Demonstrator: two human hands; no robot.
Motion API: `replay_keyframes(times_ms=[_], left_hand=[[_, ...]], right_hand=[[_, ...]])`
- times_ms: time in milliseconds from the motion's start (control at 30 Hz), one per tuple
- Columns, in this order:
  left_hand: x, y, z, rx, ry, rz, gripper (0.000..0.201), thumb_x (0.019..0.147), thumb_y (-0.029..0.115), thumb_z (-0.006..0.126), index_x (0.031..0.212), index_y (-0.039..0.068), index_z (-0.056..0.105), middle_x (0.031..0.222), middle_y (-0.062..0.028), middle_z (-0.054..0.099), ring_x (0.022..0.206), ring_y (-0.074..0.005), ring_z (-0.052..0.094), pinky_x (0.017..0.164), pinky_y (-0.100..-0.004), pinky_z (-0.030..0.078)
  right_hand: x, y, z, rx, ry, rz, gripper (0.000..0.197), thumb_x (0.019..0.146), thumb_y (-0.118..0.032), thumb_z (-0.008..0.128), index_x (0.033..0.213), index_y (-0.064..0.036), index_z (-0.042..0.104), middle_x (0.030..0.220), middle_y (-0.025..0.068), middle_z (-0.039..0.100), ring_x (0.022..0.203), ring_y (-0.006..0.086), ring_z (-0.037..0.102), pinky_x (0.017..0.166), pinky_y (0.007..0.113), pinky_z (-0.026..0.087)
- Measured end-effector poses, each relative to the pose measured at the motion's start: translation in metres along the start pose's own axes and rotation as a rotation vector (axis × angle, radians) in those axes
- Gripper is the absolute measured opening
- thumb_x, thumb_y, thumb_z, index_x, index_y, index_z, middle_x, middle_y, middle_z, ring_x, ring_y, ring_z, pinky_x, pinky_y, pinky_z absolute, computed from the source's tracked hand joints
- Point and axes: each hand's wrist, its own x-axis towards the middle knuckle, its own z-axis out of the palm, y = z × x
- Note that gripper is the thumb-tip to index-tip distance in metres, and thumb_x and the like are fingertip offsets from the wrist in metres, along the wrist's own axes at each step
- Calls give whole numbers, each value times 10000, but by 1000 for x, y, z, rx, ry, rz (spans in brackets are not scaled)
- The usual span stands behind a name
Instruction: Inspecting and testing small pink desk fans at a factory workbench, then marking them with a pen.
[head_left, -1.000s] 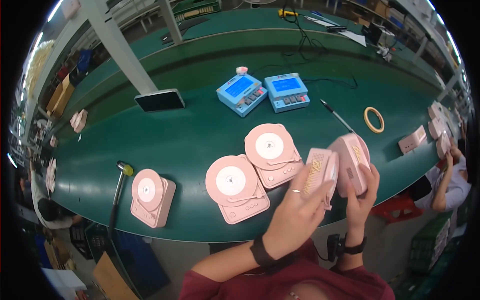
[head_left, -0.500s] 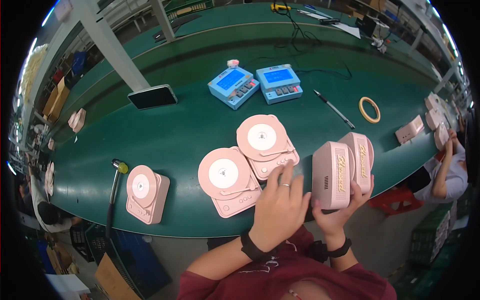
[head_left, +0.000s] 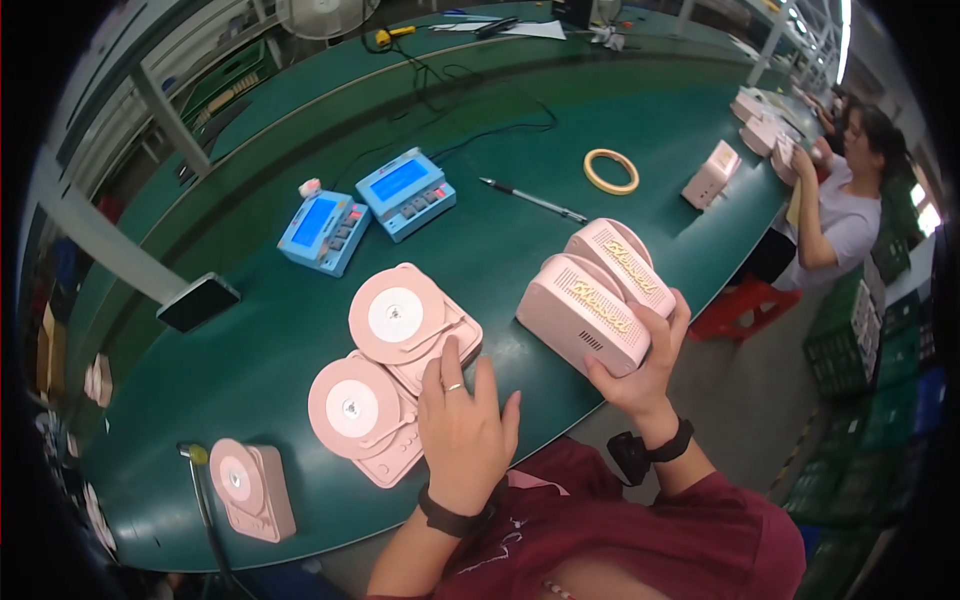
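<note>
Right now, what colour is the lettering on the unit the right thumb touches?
The lettering is yellow-gold, on a pink unit; head view.

Right fingers (head_left: pixel 660 342) against two pink turntables (head_left: pixel 583 318)

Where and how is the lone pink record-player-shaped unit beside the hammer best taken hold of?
The pink unit is probably best held by its boxy base, not the disc, coming from the right: its side wall is exposed there, while the hammer lies along its left.

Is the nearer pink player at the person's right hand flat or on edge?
On edge: the pink player has its lettered side up and disc turned sideways, with the right hand gripping its end.
</note>
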Motion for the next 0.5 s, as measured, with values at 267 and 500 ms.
replay_keyframes(times_ms=[267,500], left_hand=[[-7,-2,5,-76,45,-86,489,721,190,734,1116,-19,537,1310,-244,446,1137,-414,455,907,-460,429],[-11,-8,10,-107,78,-31,444,719,188,722,1074,-8,541,1292,-233,465,1146,-380,468,884,-426,458]], right_hand=[[18,66,-16,-215,154,102,686,618,-203,791,1206,-70,464,1220,182,377,1172,354,406,1016,439,328],[72,178,-21,-326,190,56,647,687,-221,814,1216,-48,483,1170,172,402,1136,338,427,1006,407,347]])
